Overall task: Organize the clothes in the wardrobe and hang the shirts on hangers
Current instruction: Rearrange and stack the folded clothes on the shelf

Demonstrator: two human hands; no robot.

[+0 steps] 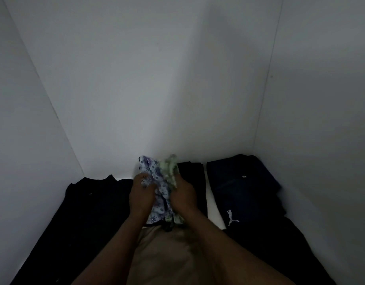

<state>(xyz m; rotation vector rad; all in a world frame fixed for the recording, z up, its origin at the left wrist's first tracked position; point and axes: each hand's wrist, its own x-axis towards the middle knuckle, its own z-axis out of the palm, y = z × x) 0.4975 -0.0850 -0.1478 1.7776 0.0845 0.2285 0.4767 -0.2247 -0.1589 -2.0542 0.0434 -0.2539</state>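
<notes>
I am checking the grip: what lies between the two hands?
A bunched floral garment, gripped by the left hand and right hand; the head view shows it.

**One Head-Worn View Into a Wardrobe Compartment**

A single wide-angle view is taken from the person's head and is aimed forward and down into a white compartment. The back wall (pixel 156 79) is faced almost squarely and fills the upper frame. The left wall (pixel 17 120) and right wall (pixel 321 99) are slanted inward by the lens. The shelf (pixel 212 212) is seen close, from above, along the lower edge. The left hand (pixel 141 195) and right hand (pixel 184 197), both gripping a floral cloth (pixel 156 182), are framed low at centre, near the camera.
</notes>
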